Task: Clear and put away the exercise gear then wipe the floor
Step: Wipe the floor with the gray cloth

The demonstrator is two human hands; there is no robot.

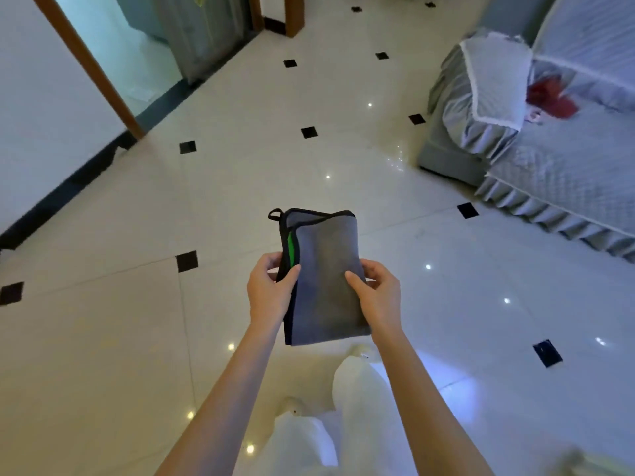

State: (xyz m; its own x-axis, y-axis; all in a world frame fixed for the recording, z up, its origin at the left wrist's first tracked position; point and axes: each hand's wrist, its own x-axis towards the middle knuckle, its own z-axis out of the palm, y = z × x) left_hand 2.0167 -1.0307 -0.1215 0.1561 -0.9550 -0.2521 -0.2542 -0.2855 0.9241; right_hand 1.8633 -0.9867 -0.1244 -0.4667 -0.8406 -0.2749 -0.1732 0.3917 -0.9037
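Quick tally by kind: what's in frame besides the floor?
Cloth: 1
Hands, left hand and right hand, both gripping the cloth: 2
Sofa: 1
Red item on the sofa: 1
Doorway: 1
Total: 6

The folded cloth (326,280) is held above the floor (137,321), gripped at its left edge by the left hand (271,286) and at its right edge by the right hand (376,290). Right of and beyond the cloth, the sofa (549,159) is placed; left of and beyond it, the doorway (144,63) is seen.
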